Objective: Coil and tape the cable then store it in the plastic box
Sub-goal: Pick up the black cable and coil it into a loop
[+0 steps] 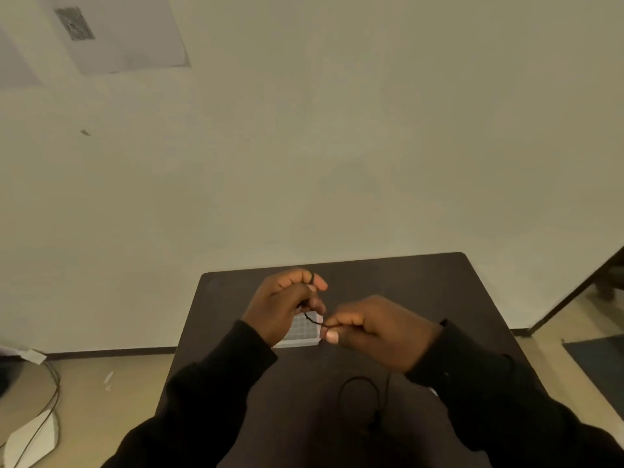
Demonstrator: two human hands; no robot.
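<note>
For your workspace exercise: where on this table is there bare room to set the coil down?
Bare: the table's far right, beyond the right hand, and its far left corner. Crowded: the centre, where both hands hold the cable over the plastic box; slack loops nearer.

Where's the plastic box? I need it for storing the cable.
In the head view, the box sits mid-table, partly hidden behind the left hand and right hand.

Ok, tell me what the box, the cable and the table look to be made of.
Plastic box: translucent, whitish plastic; a grid of compartments shows through it. Cable: thin, black and flexible, probably rubber- or plastic-sheathed; it loops loosely on the table and runs between the left hand and right hand. Table: dark, smooth, matte top, perhaps laminate; the material is unclear.
</note>
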